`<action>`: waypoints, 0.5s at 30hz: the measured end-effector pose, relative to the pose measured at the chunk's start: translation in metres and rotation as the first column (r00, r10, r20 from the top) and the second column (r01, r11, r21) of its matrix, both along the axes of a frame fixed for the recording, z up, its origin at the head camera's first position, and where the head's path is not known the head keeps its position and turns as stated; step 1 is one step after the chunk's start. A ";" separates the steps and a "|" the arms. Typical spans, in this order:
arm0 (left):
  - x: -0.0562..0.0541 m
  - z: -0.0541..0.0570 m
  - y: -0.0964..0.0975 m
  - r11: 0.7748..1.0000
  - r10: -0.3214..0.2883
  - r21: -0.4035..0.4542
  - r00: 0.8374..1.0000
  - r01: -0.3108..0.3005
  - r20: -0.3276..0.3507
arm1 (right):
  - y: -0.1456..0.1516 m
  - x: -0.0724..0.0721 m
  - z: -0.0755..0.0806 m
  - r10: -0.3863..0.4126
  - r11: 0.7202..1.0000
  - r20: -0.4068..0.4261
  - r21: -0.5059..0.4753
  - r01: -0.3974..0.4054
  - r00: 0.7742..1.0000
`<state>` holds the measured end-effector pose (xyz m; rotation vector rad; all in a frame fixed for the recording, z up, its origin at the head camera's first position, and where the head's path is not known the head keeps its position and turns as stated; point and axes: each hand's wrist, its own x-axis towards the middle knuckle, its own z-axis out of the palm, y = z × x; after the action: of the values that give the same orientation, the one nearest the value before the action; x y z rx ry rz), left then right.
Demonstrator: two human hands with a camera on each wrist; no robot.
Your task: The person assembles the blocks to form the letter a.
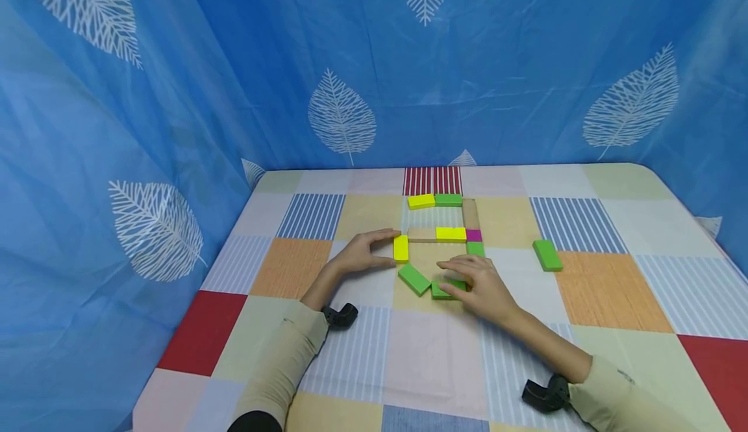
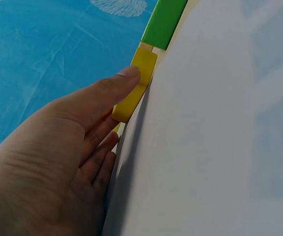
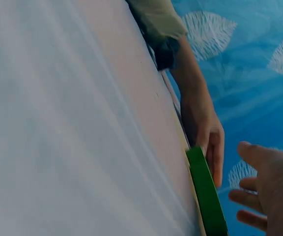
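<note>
My left hand (image 1: 365, 252) pinches a yellow block (image 1: 400, 249) lengthwise, thumb at its near end and a fingertip at the far end. The left wrist view has the thumb on the yellow block (image 2: 130, 96), with a green block (image 2: 164, 23) beyond it. In the head view a tilted green block (image 1: 414, 279) lies just below the yellow one. My right hand (image 1: 479, 289) is over another green block (image 1: 442, 293), partly covering it. Its fingers are spread and apart from the green block (image 3: 208, 196) in the right wrist view.
Further back, a yellow block (image 1: 421, 202), a green block (image 1: 448, 200), wooden blocks (image 1: 470, 214), a yellow block (image 1: 451, 234), a magenta block (image 1: 473, 235) and a green block (image 1: 476, 249) form bent rows. One green block (image 1: 547, 255) lies off to the right on the patchwork cloth (image 1: 432, 360).
</note>
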<state>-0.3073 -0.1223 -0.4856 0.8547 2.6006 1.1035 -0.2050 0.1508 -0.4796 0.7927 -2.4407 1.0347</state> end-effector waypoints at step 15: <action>-0.002 -0.002 0.000 1.000 -0.001 -0.001 1.000 0.001 -0.017 | -0.034 0.002 -0.007 -0.044 0.992 0.059 0.125 0.036 0.997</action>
<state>-0.3089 -0.1226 -0.4877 0.8692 2.6135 1.0994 -0.2027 0.1171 -0.4865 0.7578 -2.5830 0.9134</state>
